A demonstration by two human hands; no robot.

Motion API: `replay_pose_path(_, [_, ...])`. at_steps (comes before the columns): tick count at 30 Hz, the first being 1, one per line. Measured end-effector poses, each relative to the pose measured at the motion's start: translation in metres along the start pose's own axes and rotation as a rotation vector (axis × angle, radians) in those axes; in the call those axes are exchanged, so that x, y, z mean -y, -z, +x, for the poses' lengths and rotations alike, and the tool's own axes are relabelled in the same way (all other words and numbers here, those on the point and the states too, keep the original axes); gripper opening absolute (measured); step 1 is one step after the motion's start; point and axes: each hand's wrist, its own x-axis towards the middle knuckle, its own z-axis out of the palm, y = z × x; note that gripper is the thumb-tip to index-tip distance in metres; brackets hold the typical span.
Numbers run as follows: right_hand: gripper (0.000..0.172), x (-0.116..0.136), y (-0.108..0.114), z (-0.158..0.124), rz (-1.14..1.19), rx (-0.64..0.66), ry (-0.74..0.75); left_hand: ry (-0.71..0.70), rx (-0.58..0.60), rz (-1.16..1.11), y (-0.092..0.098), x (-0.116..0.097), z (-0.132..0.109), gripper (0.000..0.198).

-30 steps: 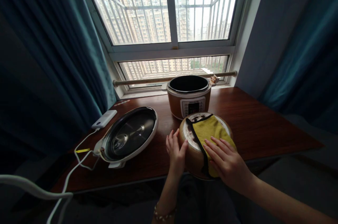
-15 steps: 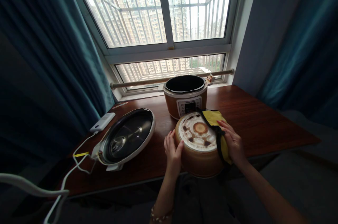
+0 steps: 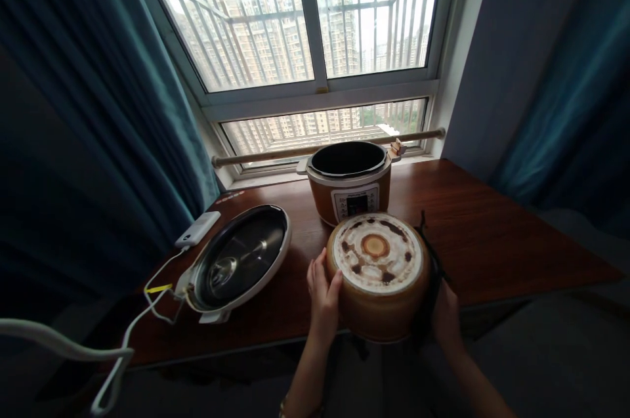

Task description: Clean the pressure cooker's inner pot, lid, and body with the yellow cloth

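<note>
An upturned inner pot (image 3: 377, 267), brown with a stained white base facing up, rests at the table's near edge. My left hand (image 3: 322, 293) grips its left side, fingers curled against the wall. My right hand (image 3: 445, 316) presses against its right side with a dark-edged cloth (image 3: 429, 254) between palm and pot; only the cloth's black trim shows. Behind the pot stands the open orange electric cooker (image 3: 350, 178).
The cooker's lid (image 3: 239, 257) lies upside down to the left. A white power bank (image 3: 195, 229) with a cable (image 3: 147, 290) sits beyond it. The wooden table (image 3: 492, 228) runs under a window with a wooden rod (image 3: 275, 152). Teal curtains hang on both sides.
My right hand slid the yellow cloth off the pot's base and down its right side; the stained base is now fully uncovered. My left hand stayed on the left side.
</note>
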Motion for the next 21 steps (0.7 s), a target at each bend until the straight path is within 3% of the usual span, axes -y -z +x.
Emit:
replay_pose_path(5, [0.046,-0.013,0.011,-0.033,-0.187,-0.097,0.017,0.003,0.049,0.010,-0.001,-0.001,-0.001,0.046])
replay_pose_path(10, [0.041,-0.014,0.015,-0.050,-0.270,-0.157,0.137,-0.028,0.073,0.038,-0.002,0.001,-0.002,0.047])
replay_pose_path(15, [0.042,-0.016,0.015,-0.032,-0.282,-0.179,0.176,-0.011,0.031,0.046,-0.003,0.006,-0.001,0.048])
replay_pose_path(19, [0.042,-0.012,0.014,-0.007,-0.263,-0.206,0.068,-0.022,0.022,0.030,-0.006,0.015,0.001,0.052])
replay_pose_path(21, [0.042,-0.008,0.021,0.004,-0.114,-0.240,-0.016,-0.037,0.012,0.008,-0.008,0.021,0.003,0.053])
